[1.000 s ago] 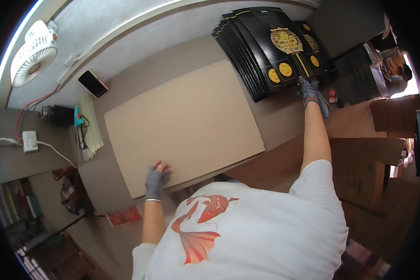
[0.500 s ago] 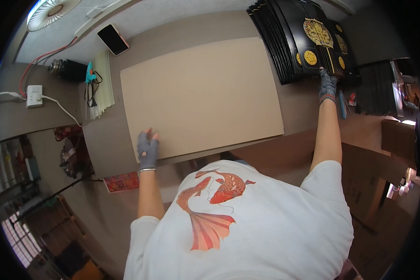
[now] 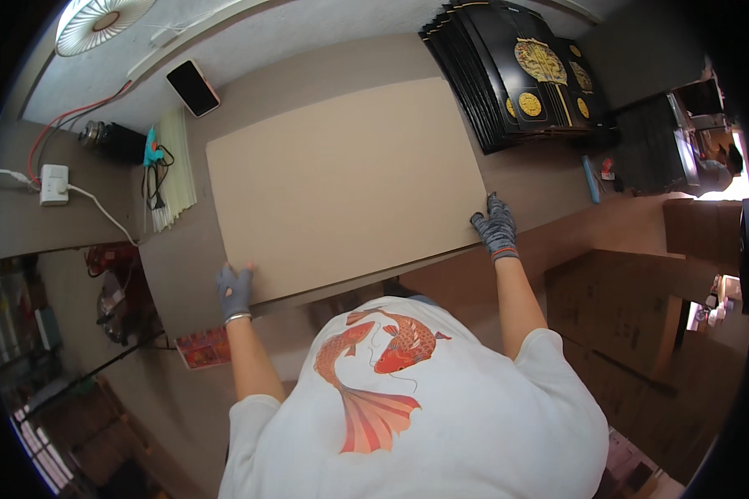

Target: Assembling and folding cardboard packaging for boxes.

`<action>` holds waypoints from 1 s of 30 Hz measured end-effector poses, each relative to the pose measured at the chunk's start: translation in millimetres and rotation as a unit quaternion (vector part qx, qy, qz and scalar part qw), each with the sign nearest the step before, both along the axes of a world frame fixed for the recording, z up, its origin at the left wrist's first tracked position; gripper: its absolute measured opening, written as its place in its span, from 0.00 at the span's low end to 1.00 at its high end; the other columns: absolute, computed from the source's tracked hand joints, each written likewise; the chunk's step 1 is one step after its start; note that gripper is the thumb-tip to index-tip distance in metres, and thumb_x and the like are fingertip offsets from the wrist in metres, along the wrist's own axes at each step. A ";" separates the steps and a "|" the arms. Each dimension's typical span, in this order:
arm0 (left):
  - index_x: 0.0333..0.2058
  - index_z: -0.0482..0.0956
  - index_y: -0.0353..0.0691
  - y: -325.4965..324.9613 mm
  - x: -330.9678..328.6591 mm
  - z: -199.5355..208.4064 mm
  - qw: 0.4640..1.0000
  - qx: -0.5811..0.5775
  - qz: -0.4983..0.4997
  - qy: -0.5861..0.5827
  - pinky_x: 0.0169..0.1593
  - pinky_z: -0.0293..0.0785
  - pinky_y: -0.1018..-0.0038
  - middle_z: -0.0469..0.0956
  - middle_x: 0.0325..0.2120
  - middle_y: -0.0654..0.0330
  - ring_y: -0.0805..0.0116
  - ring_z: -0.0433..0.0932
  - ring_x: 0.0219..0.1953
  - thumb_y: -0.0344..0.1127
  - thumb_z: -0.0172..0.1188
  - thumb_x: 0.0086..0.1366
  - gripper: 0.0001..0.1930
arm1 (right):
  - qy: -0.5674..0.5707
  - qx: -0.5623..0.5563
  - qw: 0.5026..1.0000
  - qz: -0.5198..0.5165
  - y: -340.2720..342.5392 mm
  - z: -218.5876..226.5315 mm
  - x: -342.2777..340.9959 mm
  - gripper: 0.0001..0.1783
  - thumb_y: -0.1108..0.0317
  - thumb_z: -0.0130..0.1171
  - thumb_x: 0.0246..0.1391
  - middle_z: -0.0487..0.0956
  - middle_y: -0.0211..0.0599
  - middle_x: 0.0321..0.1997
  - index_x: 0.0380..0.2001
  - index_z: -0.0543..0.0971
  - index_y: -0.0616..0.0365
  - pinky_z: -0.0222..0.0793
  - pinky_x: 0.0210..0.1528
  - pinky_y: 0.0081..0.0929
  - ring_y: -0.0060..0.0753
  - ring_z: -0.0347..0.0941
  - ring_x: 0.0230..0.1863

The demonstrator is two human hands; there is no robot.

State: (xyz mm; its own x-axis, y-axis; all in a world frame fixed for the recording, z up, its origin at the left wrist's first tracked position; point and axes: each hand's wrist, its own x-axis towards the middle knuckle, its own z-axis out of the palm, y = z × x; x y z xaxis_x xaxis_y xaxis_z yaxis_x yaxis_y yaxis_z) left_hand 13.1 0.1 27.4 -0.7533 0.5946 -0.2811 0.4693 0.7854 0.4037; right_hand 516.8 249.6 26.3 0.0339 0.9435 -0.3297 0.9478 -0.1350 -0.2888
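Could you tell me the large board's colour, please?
The large board is plain tan, clearest in the head view.

Left grip (image 3: 235, 291): gloved in plain grey. Right grip (image 3: 497, 229): gloved in mottled light-and-dark grey, cuff band (image 3: 505, 252) orange-red. Board (image 3: 349, 183) between grips: uniform tan. Bench (image 3: 537, 193) under board: grey-brown. Panel stack (image 3: 508, 87) beyond right grip: black, gold round medallions (image 3: 530, 104). Shirt (image 3: 491, 399), bodyward of both grips: white; koi print (image 3: 379, 422) orange-red, scaled, tail streaked. Beyond left grip: phone (image 3: 193, 88), black face, pinkish edge; strips (image 3: 175, 154), pale cream; tool (image 3: 151, 150), teal; plug block (image 3: 54, 185), white.
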 end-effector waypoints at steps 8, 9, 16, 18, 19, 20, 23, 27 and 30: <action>0.55 0.70 0.23 -0.5 -17.0 -0.8 1.000 -0.001 -0.020 -0.010 0.61 0.65 0.58 0.72 0.52 0.35 0.42 0.69 0.59 0.56 0.62 0.57 0.40 | 0.326 0.005 0.945 -0.039 32.7 -28.5 41.9 0.32 0.68 0.66 0.47 0.75 0.44 0.53 0.57 0.70 0.59 0.68 0.60 0.33 0.39 0.72 0.55; 0.53 0.72 0.24 3.4 -20.6 -1.8 0.999 0.011 -0.027 -0.014 0.60 0.67 0.59 0.74 0.50 0.36 0.42 0.70 0.57 0.55 0.63 0.57 0.38 | 0.327 0.015 0.944 -0.040 38.6 -9.5 38.4 0.32 0.68 0.66 0.47 0.75 0.44 0.53 0.57 0.70 0.59 0.68 0.60 0.33 0.39 0.72 0.55; 0.52 0.74 0.26 11.2 -28.1 -4.2 0.980 0.103 0.011 -0.167 0.53 0.72 0.65 0.77 0.50 0.47 0.57 0.76 0.50 0.46 0.67 0.56 0.31 | 0.352 -0.143 0.909 -0.172 31.9 40.8 17.8 0.31 0.63 0.64 0.46 0.75 0.30 0.47 0.56 0.71 0.47 0.75 0.33 0.50 0.34 0.70 0.48; 0.54 0.72 0.26 -29.5 -72.8 -54.6 0.983 0.132 0.030 -0.128 0.61 0.67 0.62 0.72 0.55 0.41 0.50 0.72 0.56 0.50 0.68 0.56 0.36 | 0.436 -0.149 0.877 -0.136 37.7 0.1 13.5 0.28 0.60 0.65 0.49 0.75 0.26 0.48 0.55 0.72 0.43 0.75 0.33 0.44 0.33 0.70 0.48; 0.58 0.67 0.22 6.1 -28.8 -6.2 0.996 0.037 -0.035 -0.072 0.58 0.69 0.65 0.75 0.49 0.40 0.52 0.72 0.56 0.45 0.64 0.57 0.37 | 0.461 -0.158 0.845 -0.221 17.8 19.3 24.4 0.30 0.59 0.68 0.46 0.76 0.28 0.49 0.55 0.75 0.45 0.74 0.32 0.34 0.27 0.71 0.50; 0.56 0.69 0.24 7.6 -27.4 9.4 0.995 0.036 -0.037 -0.085 0.59 0.68 0.63 0.73 0.52 0.39 0.50 0.72 0.56 0.45 0.65 0.56 0.36 | 0.441 -0.174 0.851 -0.225 16.5 21.2 25.3 0.30 0.57 0.68 0.48 0.77 0.26 0.47 0.55 0.74 0.46 0.73 0.31 0.32 0.25 0.71 0.48; 0.55 0.70 0.24 5.0 -37.3 23.2 0.997 -0.003 -0.041 -0.065 0.58 0.69 0.61 0.74 0.52 0.39 0.48 0.74 0.53 0.42 0.66 0.55 0.33 | 0.434 -0.201 0.855 -0.201 16.6 18.3 21.8 0.27 0.57 0.67 0.49 0.79 0.28 0.42 0.53 0.76 0.48 0.73 0.30 0.33 0.27 0.75 0.42; 0.54 0.70 0.23 16.9 -38.8 34.9 0.998 0.006 -0.021 -0.059 0.51 0.74 0.64 0.78 0.46 0.41 0.53 0.78 0.47 0.32 0.64 0.52 0.31 | 0.330 -0.127 0.918 -0.181 17.6 23.9 16.5 0.27 0.57 0.66 0.49 0.80 0.34 0.44 0.52 0.77 0.53 0.75 0.38 0.37 0.32 0.77 0.42; 0.48 0.74 0.26 5.1 -66.5 -1.9 0.996 0.076 -0.021 -0.039 0.39 0.76 0.70 0.80 0.33 0.50 0.63 0.78 0.35 0.27 0.63 0.54 0.22 | 0.244 0.008 0.970 -0.018 9.4 9.3 16.9 0.36 0.61 0.66 0.45 0.78 0.49 0.53 0.60 0.70 0.58 0.69 0.59 0.33 0.47 0.75 0.54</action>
State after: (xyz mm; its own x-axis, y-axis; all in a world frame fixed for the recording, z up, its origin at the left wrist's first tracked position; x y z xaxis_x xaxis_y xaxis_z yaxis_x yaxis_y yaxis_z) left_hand -53.4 5.2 25.6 -0.7060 0.6660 -0.2411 0.4638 0.6919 0.5533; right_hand 533.8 259.0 35.7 -0.0900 0.9495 -0.3006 0.6924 -0.1573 -0.7042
